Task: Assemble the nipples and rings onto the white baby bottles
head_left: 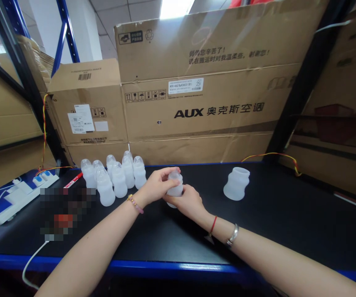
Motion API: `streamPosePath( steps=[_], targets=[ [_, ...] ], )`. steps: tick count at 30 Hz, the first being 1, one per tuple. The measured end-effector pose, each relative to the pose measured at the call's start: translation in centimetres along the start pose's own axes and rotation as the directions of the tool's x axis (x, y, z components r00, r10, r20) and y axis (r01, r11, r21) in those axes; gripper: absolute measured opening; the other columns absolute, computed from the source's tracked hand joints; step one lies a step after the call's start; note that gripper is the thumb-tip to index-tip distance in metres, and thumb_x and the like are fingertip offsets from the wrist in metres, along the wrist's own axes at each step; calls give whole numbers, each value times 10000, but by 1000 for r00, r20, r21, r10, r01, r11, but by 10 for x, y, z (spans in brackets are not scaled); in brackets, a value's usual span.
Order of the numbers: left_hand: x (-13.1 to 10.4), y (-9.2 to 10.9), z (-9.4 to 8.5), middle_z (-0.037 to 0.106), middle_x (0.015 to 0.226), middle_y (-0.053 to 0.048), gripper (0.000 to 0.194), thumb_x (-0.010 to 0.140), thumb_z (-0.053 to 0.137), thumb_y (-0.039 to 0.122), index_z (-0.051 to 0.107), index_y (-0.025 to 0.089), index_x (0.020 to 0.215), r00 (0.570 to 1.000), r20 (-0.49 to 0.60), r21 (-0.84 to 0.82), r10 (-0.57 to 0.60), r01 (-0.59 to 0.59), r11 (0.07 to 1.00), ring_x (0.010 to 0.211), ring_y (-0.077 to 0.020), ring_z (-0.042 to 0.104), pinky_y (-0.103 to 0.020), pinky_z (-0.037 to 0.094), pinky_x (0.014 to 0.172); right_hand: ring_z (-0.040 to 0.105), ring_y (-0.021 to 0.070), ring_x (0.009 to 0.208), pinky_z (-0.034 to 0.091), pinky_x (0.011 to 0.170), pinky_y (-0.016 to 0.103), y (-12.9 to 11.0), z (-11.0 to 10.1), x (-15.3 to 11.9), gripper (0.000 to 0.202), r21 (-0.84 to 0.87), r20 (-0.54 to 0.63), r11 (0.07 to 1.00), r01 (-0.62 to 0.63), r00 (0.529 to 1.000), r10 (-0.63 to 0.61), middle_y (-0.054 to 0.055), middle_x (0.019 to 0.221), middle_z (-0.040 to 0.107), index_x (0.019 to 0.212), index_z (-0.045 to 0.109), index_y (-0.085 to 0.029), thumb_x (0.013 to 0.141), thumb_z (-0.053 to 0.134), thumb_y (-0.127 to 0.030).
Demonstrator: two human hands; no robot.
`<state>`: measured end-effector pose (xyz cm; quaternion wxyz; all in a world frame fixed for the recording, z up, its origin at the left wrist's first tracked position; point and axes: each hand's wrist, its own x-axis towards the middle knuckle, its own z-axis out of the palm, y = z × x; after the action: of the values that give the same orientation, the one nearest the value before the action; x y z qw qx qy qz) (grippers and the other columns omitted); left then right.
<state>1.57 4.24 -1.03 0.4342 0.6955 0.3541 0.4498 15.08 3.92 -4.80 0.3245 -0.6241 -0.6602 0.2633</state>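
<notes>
Both hands meet at a white frosted baby bottle (175,190) standing roughly upright over the black tabletop. My left hand (154,185) has its fingers closed around the clear-capped top. Lower down, my right hand (192,202) wraps the bottle's body, hiding much of it. Several similar bottles with clear domed caps stand in a cluster on the left, one of them a front bottle (105,189). Off to the right, apart from both hands, is an uncapped bottle body (236,184) with a wide open neck.
Large cardboard sheets (215,136) form the back wall. A white power strip (23,198) with cables and a red marker (73,180) lie at the left, beside a blurred-out patch. A yellow-red wire (270,154) runs along the back right. The table's blue front edge (171,266) is nearest me.
</notes>
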Motion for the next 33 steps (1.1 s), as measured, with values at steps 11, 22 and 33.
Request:
streamPosePath(
  steps=[11, 22, 33],
  targets=[
    [-4, -1, 7, 566, 1164, -122, 481, 749, 721, 412, 664, 171, 1162, 981, -161, 289, 109, -59, 955, 1083, -243, 574, -409, 439, 1003, 662, 238, 789, 386, 641, 288, -4, -2, -4, 323, -59, 5, 998, 6, 1000, -6, 52, 836, 710, 825, 687, -192, 639, 710, -455],
    [-5, -4, 6, 573, 1121, -115, 534, 719, 752, 395, 643, 162, 1187, 969, -216, 269, 121, -60, 961, 1015, -225, 589, -394, 454, 959, 651, 235, 748, 367, 626, 291, -3, -1, -2, 288, -50, 13, 999, 9, 1000, -9, 52, 795, 706, 774, 683, -204, 637, 695, -456],
    [-1, -8, 8, 676, 928, -78, 476, 733, 743, 432, 608, 139, 1084, 944, -330, -113, -13, -26, 993, 838, -178, 631, -308, 495, 766, 655, 228, 717, 384, 580, 272, 0, -1, 1, 250, -11, 20, 1000, -6, 1000, 7, 45, 732, 698, 723, 688, -206, 619, 716, -432]
  ],
)
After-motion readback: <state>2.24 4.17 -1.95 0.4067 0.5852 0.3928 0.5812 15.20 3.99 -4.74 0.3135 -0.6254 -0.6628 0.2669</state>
